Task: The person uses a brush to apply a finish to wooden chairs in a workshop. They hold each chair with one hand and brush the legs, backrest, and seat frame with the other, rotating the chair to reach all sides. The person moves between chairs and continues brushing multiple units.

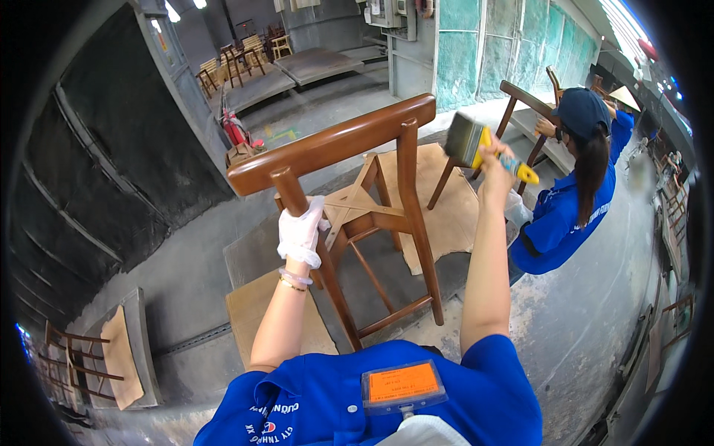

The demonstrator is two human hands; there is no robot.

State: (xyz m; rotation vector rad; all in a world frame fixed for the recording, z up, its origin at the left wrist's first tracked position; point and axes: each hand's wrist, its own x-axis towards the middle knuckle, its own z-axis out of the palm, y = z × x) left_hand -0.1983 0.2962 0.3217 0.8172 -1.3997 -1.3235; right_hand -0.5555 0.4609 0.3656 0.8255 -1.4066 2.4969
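A brown wooden chair frame [338, 145] stands tilted before me, its curved top rail facing up. Light cross-shaped braces [355, 202] show where a seat would be. My left hand [299, 232], in a thin white glove, is wrapped round the chair's left back post, just under the rail. Bare and raised on the right, my right hand [497, 167] grips a wide paintbrush [467, 141] with dark bristles and a yellow handle. The bristles are up, to the right of the top rail and apart from it.
At my right a co-worker [576, 189] in blue handles another chair [520, 100]. Cardboard sheets [439, 201] lie under and around my chair. A red fire extinguisher [234, 130] stands by the dark wall. More chairs stand on a far platform [256, 88], and another chair [74, 357] is at lower left.
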